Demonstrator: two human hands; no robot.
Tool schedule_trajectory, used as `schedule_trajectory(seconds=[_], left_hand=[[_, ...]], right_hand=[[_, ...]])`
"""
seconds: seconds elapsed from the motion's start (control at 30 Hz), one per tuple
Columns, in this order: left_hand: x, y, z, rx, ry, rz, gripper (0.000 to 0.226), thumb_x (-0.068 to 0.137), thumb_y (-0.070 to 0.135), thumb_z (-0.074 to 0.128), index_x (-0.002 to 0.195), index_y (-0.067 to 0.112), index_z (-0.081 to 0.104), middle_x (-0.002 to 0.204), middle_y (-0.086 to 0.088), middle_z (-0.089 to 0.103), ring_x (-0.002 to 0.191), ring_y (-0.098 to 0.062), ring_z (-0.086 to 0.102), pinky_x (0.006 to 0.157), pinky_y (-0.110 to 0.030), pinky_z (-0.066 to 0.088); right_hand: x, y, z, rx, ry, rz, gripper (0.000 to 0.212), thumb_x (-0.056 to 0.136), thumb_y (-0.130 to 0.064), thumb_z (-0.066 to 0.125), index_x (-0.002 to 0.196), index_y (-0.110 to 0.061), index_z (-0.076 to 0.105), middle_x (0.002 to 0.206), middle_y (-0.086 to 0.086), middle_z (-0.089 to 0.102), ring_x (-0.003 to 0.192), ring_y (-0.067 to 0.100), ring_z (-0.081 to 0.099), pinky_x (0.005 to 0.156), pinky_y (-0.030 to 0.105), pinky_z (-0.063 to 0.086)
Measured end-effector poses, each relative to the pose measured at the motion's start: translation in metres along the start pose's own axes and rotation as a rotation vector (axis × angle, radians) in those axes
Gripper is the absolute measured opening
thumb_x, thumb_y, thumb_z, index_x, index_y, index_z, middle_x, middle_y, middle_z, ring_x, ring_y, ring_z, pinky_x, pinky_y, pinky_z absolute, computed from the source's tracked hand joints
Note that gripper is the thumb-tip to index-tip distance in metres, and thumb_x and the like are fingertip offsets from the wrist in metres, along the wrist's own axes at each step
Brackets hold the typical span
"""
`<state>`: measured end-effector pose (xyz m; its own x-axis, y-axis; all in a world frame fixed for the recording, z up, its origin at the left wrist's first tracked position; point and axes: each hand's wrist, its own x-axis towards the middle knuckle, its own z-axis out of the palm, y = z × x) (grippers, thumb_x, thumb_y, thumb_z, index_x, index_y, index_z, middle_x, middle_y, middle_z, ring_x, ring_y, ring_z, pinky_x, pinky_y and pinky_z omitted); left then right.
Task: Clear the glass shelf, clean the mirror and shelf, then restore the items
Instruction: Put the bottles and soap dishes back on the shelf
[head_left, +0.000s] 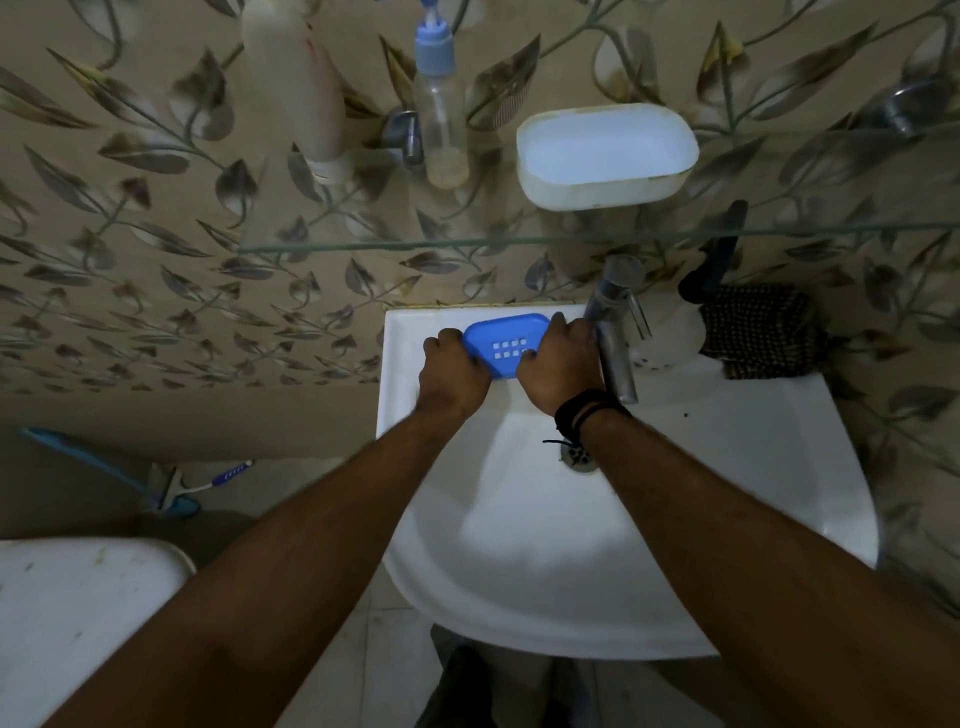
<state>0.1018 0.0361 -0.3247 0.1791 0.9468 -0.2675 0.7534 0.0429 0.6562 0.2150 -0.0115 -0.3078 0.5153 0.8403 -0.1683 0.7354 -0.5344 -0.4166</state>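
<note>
In the head view, both hands are down at the back ledge of the white sink (779, 441), each gripping one end of a blue soap dish (506, 340). The left hand (457, 366) wraps its fingers around the dish's left end, and the right hand (558, 364) has its fingers curled over the right end, just beside the metal tap (613, 332). The dish sits at or just above the ledge; whether it touches the porcelain cannot be told. Above, the glass shelf (363, 244) carries a tall white bottle (296, 88) on the left, a clear bottle with a blue cap (439, 104) in the middle, and a white open tub (605, 156) on the right. A checked cloth (761, 332) lies on the sink's right rear corner, near a pale bottle beside the tap. Since three items stand on the shelf and the dish is down at the sink, this looks like the clearing step, with the dish being parked on the ledge, though it could equally be a pick-up during the restore step. If clearing, the next move calls for letting go of the dish once it rests flat and clear of the tap, then reaching up for the remaining items one at a time, taking care with the tall bottle, which seems likely to tip.
</note>
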Motion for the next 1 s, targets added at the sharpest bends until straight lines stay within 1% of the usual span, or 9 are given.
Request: schedule_trajectory(seconds=[0.1, 0.17, 0.37, 0.47, 0.53, 0.63, 0.8, 0.87, 1.0], left_hand=[[-0.011, -0.006, -0.003, -0.013, 0.002, -0.023, 0.037, 0.092, 0.013, 0.056, 0.127, 0.004, 0.046, 0.121, -0.018, 0.046, 0.093, -0.035, 0.061, 0.08, -0.049, 0.057], [-0.02, -0.01, -0.004, -0.012, 0.007, -0.032, 0.038, 0.092, 0.013, 0.055, 0.128, 0.006, 0.046, 0.12, -0.018, 0.045, 0.09, -0.037, 0.061, 0.078, -0.05, 0.057], [-0.06, -0.017, -0.004, -0.038, 0.019, -0.057, 0.04, 0.091, 0.012, 0.052, 0.13, 0.009, 0.044, 0.119, -0.016, 0.042, 0.092, -0.039, 0.06, 0.077, -0.051, 0.058], [-0.087, -0.02, -0.002, -0.056, 0.039, -0.071, 0.039, 0.091, 0.012, 0.052, 0.129, 0.012, 0.043, 0.111, -0.01, 0.04, 0.088, -0.036, 0.061, 0.075, -0.05, 0.059], [-0.104, -0.019, 0.0, -0.074, 0.058, -0.07, 0.041, 0.09, 0.013, 0.053, 0.13, 0.015, 0.043, 0.109, -0.009, 0.039, 0.087, -0.035, 0.06, 0.074, -0.05, 0.059], [-0.127, -0.009, -0.001, -0.107, 0.105, -0.041, 0.04, 0.09, 0.013, 0.052, 0.129, 0.015, 0.044, 0.113, -0.01, 0.038, 0.082, -0.031, 0.059, 0.072, -0.048, 0.06], [-0.154, 0.029, -0.007, -0.123, 0.167, 0.058, 0.038, 0.091, 0.017, 0.053, 0.128, 0.011, 0.046, 0.113, -0.009, 0.037, 0.086, -0.035, 0.061, 0.074, -0.049, 0.059], [-0.162, 0.05, -0.011, -0.131, 0.175, 0.1, 0.039, 0.091, 0.019, 0.052, 0.128, 0.01, 0.046, 0.114, -0.008, 0.038, 0.091, -0.036, 0.06, 0.077, -0.049, 0.058], [-0.171, 0.093, -0.02, -0.112, 0.193, 0.195, 0.041, 0.089, 0.023, 0.051, 0.127, 0.008, 0.05, 0.12, -0.01, 0.043, 0.095, -0.037, 0.061, 0.082, -0.051, 0.056]], right_hand=[[-0.008, 0.0, -0.001, 0.042, -0.054, 0.012, 0.043, 0.091, -0.025, 0.053, 0.125, 0.001, 0.046, 0.131, 0.021, 0.042, 0.118, 0.037, 0.047, 0.102, 0.038, 0.038], [-0.017, 0.001, 0.0, 0.082, -0.093, 0.018, 0.037, 0.091, -0.023, 0.053, 0.121, -0.001, 0.049, 0.13, 0.019, 0.041, 0.116, 0.036, 0.05, 0.1, 0.038, 0.042], [-0.057, 0.014, -0.005, 0.134, -0.145, -0.019, 0.032, 0.089, -0.015, 0.051, 0.118, 0.0, 0.051, 0.126, 0.017, 0.04, 0.11, 0.036, 0.053, 0.095, 0.035, 0.044], [-0.081, 0.022, -0.014, 0.115, -0.137, -0.064, 0.03, 0.088, -0.013, 0.051, 0.115, 0.001, 0.053, 0.122, 0.018, 0.044, 0.109, 0.036, 0.052, 0.094, 0.035, 0.045], [-0.097, 0.028, -0.022, 0.097, -0.109, -0.12, 0.028, 0.088, -0.012, 0.051, 0.111, 0.003, 0.055, 0.116, 0.019, 0.048, 0.11, 0.036, 0.051, 0.094, 0.037, 0.043], [-0.117, 0.036, -0.04, 0.115, -0.053, -0.165, 0.025, 0.088, -0.013, 0.051, 0.108, 0.001, 0.056, 0.106, 0.017, 0.047, 0.107, 0.036, 0.052, 0.093, 0.036, 0.042], [-0.131, 0.05, -0.086, 0.118, 0.078, -0.177, 0.027, 0.088, -0.015, 0.052, 0.11, -0.002, 0.058, 0.119, 0.017, 0.047, 0.101, 0.038, 0.057, 0.085, 0.034, 0.044], [-0.132, 0.056, -0.109, 0.099, 0.141, -0.195, 0.028, 0.086, -0.014, 0.053, 0.11, -0.001, 0.059, 0.119, 0.019, 0.049, 0.101, 0.039, 0.057, 0.088, 0.035, 0.044], [-0.129, 0.068, -0.159, 0.123, 0.232, -0.173, 0.036, 0.086, -0.014, 0.054, 0.119, -0.001, 0.062, 0.129, 0.021, 0.052, 0.112, 0.038, 0.057, 0.092, 0.035, 0.045]])
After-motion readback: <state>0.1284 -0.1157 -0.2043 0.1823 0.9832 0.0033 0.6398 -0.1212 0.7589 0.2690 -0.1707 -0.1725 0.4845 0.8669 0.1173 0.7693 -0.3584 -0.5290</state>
